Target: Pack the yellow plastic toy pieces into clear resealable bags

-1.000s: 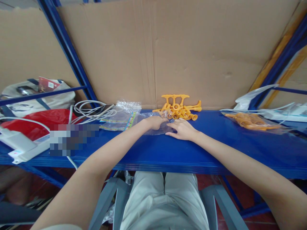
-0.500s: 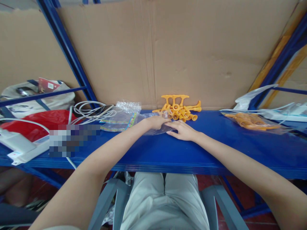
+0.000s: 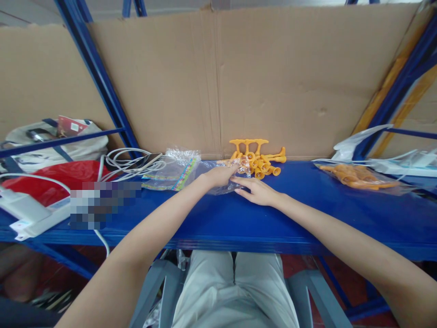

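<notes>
A clear plastic bag (image 3: 218,189) lies on the blue table, with some orange plastic pieces showing through its film at the right end. My left hand (image 3: 221,176) is closed on this bag; its fingertips are partly hidden by film and glare. Beside it, my right hand (image 3: 257,191) reaches in from the right, palm down, fingers stretched out and thumb apart, touching the bag's right edge. Just behind both hands is a pile of orange plastic pieces (image 3: 262,165) with cup-shaped ends, some with T-shaped bars leaning on the cardboard.
Flat clear bags with a colourful printed strip (image 3: 184,175) lie left of my hands. A filled bag of orange pieces (image 3: 358,176) rests at the right. White cables (image 3: 118,159), a power strip (image 3: 37,212) and a red bag (image 3: 64,180) crowd the left. Cardboard (image 3: 290,82) walls the back.
My right hand has shifted slightly left and toward me. More orange now shows through the film beside my left hand. The whole view has tilted up a little.
</notes>
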`<action>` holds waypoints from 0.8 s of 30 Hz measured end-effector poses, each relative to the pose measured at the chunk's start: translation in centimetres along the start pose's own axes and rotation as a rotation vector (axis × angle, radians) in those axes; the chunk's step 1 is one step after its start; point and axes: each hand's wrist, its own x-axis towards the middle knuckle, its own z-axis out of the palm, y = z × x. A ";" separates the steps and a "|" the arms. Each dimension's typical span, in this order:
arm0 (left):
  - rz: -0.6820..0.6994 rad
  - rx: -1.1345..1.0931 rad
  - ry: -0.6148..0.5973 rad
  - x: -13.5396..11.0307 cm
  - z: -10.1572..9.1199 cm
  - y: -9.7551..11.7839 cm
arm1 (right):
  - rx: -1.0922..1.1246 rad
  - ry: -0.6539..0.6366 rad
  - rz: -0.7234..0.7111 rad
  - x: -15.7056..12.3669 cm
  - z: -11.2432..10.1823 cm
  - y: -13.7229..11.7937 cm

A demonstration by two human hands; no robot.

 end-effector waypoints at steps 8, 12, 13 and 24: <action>-0.095 -0.097 0.079 -1.1 1.2 -0.2 | -0.093 0.144 0.119 0.3 -2.5 0.1; -0.157 -0.073 0.076 -1.3 0.8 0.0 | -0.309 0.251 0.531 0.9 -5.7 3.0; -0.157 -0.072 0.076 -1.3 0.8 0.0 | -0.377 0.212 0.639 0.9 -6.4 4.0; -0.118 -0.066 0.057 -1.4 0.9 0.1 | -0.645 -0.343 0.984 -0.9 -8.6 12.4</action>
